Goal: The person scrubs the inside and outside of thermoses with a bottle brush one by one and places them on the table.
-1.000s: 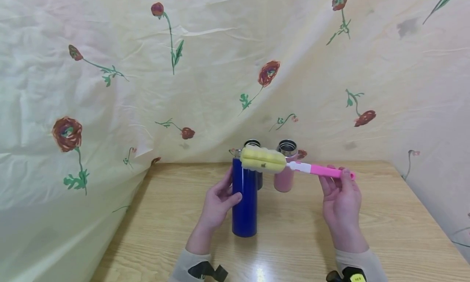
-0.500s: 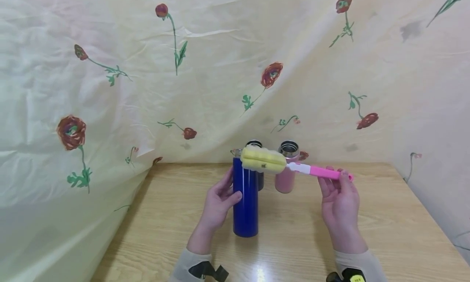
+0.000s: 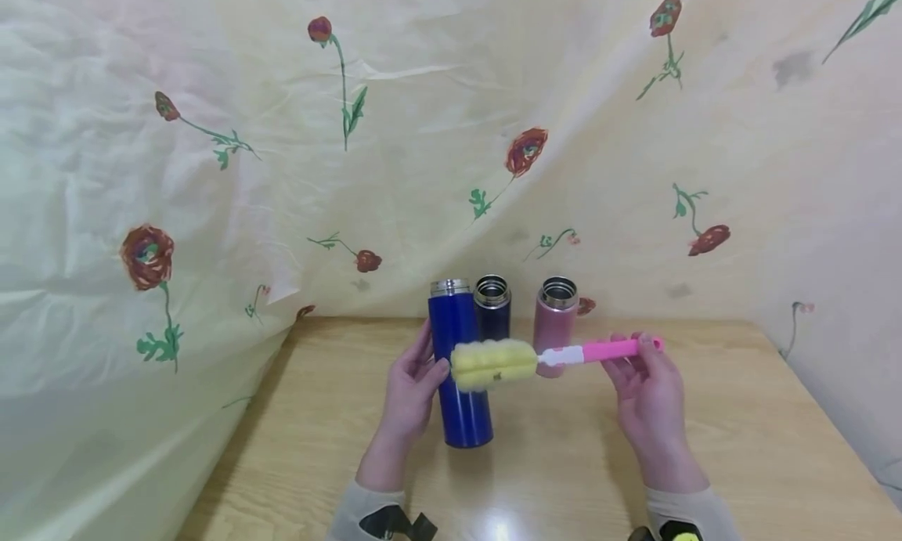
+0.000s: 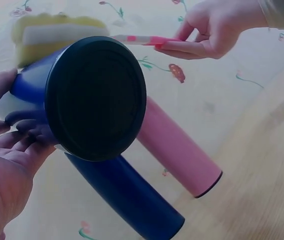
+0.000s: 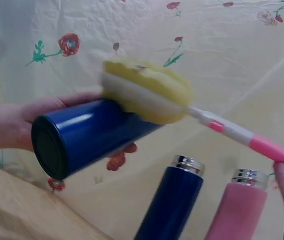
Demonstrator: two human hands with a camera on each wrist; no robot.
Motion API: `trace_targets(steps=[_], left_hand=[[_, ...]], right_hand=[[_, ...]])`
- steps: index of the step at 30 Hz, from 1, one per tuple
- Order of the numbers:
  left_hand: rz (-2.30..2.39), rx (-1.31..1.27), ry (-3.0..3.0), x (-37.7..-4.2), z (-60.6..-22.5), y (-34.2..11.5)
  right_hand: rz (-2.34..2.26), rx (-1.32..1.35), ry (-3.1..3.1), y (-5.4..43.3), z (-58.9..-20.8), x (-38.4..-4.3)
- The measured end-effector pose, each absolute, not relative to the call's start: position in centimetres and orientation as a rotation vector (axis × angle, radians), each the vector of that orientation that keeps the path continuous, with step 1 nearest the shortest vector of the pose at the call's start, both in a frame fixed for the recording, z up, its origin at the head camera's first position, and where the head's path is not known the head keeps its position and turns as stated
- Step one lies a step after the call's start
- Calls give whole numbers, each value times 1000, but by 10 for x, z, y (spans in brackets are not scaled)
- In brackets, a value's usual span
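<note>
My left hand (image 3: 411,388) grips a tall blue bottle (image 3: 465,416) round its side; the bottle tilts a little, its lidless steel neck leaning left. In the left wrist view its dark round base (image 4: 97,100) faces the camera. A bottle brush (image 3: 493,364) with a yellow and white sponge head is pinched by its pink handle in my right hand (image 3: 651,404). The brush lies sideways, its sponge head right in front of the blue bottle's middle. In the right wrist view the sponge (image 5: 146,90) overlaps the upper part of that bottle.
Behind stand a dark blue bottle (image 3: 492,314) and a pink bottle (image 3: 554,322), both with uncovered steel necks. The wooden table (image 3: 564,478) runs back to a cream floral cloth (image 3: 409,173) hanging behind and at the left.
The blue bottle has tipped, its neck moving left and uncovering more of the dark bottle. The brush has come down from the bottle's top to its middle, shifting slightly left.
</note>
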State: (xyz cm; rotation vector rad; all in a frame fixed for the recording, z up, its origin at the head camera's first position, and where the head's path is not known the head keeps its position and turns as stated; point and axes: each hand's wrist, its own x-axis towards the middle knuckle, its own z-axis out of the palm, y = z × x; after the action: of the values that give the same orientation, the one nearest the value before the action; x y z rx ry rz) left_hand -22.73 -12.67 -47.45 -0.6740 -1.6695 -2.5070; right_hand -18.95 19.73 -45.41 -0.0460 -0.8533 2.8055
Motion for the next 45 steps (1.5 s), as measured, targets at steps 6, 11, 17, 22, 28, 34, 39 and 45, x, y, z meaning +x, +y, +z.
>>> trace_targets(steps=[6, 11, 17, 22, 28, 34, 39, 45], left_hand=[[-2551, -661, -1613, -226, -476, -128], [-2551, -666, -1616, -226, -477, -129], [-2544, -660, -1623, -228, -477, -129], [-2543, -696, -1623, -229, -478, -129], [-2526, -810, -1620, -227, -480, -126], [-2504, -885, -1636, -227, -483, -124], [-2499, -915, -1688, -225, -484, -124], [-2511, -1030, -1678, -223, -487, -120]], right_hand=[[2775, 147, -1101, 202, -459, -187], [2736, 205, -1265, 205, -460, -186], [2670, 275, -1406, 207, -460, -186], [2653, 290, -1397, 207, -461, -187], [2723, 123, -1150, 209, -459, -186], [2828, -31, -804, 209, -455, -185], [2844, -115, -517, 207, -450, -183], [2786, -224, -319, 206, -445, -180]])
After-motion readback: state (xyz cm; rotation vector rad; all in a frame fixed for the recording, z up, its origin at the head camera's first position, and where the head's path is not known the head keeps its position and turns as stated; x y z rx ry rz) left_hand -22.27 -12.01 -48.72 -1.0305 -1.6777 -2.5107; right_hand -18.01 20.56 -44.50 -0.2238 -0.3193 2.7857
